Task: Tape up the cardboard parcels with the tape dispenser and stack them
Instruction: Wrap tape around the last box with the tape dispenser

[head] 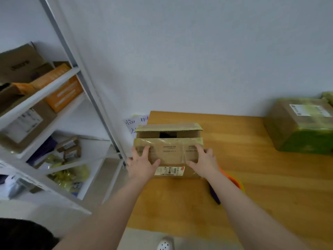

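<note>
Cardboard parcel [171,156] on the near-left part of a wooden table [252,177], close to its left edge, with a white label [169,171] on the side facing the person. Near flap [169,141] folded down flat under clear tape; far flap [168,127] lifted, a dark gap showing between the two.

Left hand [142,164] laid palm-down on the left end of the parcel's top, fingers straight and spread, thumb out toward the middle, gripping nothing. Right hand [205,161] mirrored on the right end, fingers straight, thumb pointing inward, only pressing. Both bare forearms stretched forward.

Beneath the right forearm, an orange and purple thing [232,179], possibly the tape dispenser, mostly hidden. Farther right, well apart, a second parcel [299,127] bound in greenish tape. At left, a shelf rack [54,83] holding boxes.
</note>
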